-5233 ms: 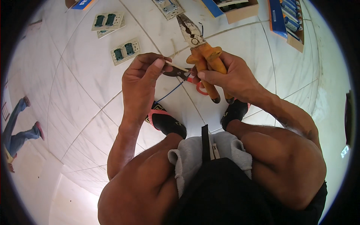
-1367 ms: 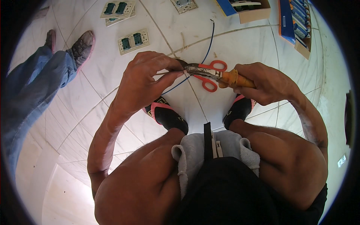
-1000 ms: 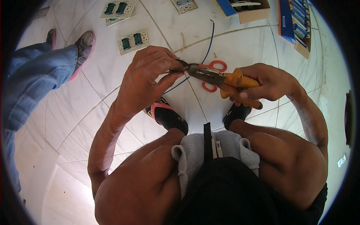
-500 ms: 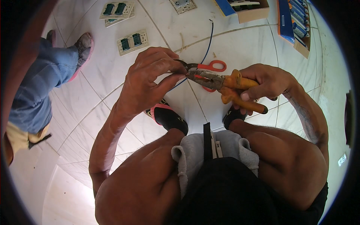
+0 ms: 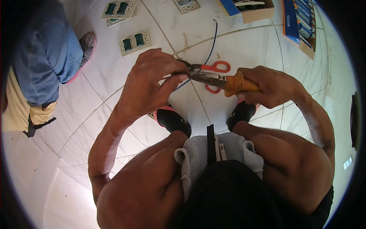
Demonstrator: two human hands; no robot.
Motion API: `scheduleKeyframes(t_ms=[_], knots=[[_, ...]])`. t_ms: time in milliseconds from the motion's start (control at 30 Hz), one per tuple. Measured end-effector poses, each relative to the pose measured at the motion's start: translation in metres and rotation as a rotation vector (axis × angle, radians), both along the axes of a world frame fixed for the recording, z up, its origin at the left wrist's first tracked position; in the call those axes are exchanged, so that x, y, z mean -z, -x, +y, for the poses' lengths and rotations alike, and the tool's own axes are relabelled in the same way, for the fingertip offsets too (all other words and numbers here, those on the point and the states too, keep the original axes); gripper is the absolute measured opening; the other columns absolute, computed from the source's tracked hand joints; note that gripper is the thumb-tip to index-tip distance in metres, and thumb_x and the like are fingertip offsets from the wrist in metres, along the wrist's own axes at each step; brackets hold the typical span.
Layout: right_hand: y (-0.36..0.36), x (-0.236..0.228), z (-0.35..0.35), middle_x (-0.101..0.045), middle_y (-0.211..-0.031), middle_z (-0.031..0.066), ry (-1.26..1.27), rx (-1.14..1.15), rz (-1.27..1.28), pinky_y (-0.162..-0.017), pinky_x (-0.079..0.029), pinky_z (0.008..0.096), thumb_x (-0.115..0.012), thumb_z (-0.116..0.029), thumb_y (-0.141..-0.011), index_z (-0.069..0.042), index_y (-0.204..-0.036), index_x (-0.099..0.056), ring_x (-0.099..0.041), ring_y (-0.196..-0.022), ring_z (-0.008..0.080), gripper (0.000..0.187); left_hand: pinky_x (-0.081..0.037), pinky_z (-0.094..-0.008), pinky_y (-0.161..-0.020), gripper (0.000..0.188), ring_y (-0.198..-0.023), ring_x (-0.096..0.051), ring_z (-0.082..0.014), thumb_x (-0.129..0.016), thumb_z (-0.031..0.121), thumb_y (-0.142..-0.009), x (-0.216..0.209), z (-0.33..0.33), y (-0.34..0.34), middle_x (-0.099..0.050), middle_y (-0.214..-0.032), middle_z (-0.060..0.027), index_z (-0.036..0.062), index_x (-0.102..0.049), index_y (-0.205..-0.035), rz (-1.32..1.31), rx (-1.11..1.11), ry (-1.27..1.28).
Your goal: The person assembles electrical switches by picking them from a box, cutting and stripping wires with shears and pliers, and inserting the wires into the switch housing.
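My right hand is wrapped round the orange-yellow handles of a pair of pliers, whose worn metal jaws point left. At the tip of the jaws, my left hand pinches thumb and fingers together. Whatever small thing lies between those fingertips is hidden. Beneath the pliers, red-handled scissors rest on the tiles, their blades partly covered by my left hand and the jaws. A thin blue wire runs along the floor and passes behind the pliers.
On the white tiled floor lie a switch plate, stacked plates and another plate. An open carton and a box of blue-and-white packets stand at the far right. Someone's jeans-clad leg is at left.
My right hand has turned the pliers, so the jaws show more edge-on and the handles sit closer within my grip. My left hand barely moved. The other person's leg has shifted.
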State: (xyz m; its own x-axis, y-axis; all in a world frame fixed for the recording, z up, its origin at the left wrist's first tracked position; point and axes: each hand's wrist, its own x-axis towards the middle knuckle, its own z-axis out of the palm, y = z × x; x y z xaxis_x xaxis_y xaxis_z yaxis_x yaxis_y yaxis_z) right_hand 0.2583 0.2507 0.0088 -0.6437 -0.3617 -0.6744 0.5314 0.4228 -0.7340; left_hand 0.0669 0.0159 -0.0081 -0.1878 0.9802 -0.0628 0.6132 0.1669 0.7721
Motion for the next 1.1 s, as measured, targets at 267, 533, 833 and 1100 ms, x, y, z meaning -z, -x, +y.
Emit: scheduleKeyframes(t_ms=[267, 533, 833, 1100], knots=[[-0.012, 0.007, -0.019, -0.061, -0.100, 0.0138, -0.743, -0.253, 0.651, -0.080, -0.056, 0.0391, -0.067, -0.018, -0.086, -0.007, -0.106, -0.059, -0.066, -0.094, 0.0287, 0.024, -0.050, -0.0292, -0.080, 0.018, -0.078, -0.066, -0.0144, -0.068, 0.012, -0.089, 0.007, -0.004, -0.005, -0.070, -0.082, -0.0082, -0.0037, -0.071, -0.098, -0.637, -0.217, 0.416], [-0.014, 0.025, -0.008, -0.059, -0.103, 0.0107, -0.852, -0.317, 0.968, -0.086, -0.056, 0.0361, -0.071, -0.018, -0.078, -0.009, -0.097, -0.058, -0.064, -0.098, 0.0252, 0.024, -0.053, -0.0311, -0.084, 0.028, -0.084, -0.069, -0.0190, -0.069, 0.018, -0.093, 0.027, -0.013, -0.004, -0.070, -0.082, -0.0116, -0.0077, -0.066, -0.104, -1.045, -0.290, 0.540], [-0.009, 0.023, -0.003, -0.059, -0.107, 0.0120, -0.854, -0.333, 0.964, -0.089, -0.055, 0.0378, -0.070, -0.017, -0.081, -0.010, -0.103, -0.058, -0.063, -0.102, 0.0273, 0.026, -0.054, -0.0318, -0.084, 0.028, -0.082, -0.070, -0.0200, -0.064, 0.020, -0.098, 0.031, -0.011, 0.000, -0.069, -0.077, -0.0107, -0.0075, -0.065, -0.104, -1.190, -0.287, 0.566], [-0.009, 0.023, 0.005, -0.059, -0.112, 0.0138, -0.841, -0.376, 0.893, -0.089, -0.055, 0.0403, -0.068, -0.014, -0.085, -0.008, -0.108, -0.055, -0.063, -0.107, 0.0305, 0.027, -0.054, -0.0320, -0.081, 0.031, -0.075, -0.068, -0.0193, -0.060, 0.024, -0.100, 0.032, -0.015, -0.002, -0.066, -0.073, -0.0084, -0.0057, -0.065, -0.102, -1.304, -0.205, 0.529]])
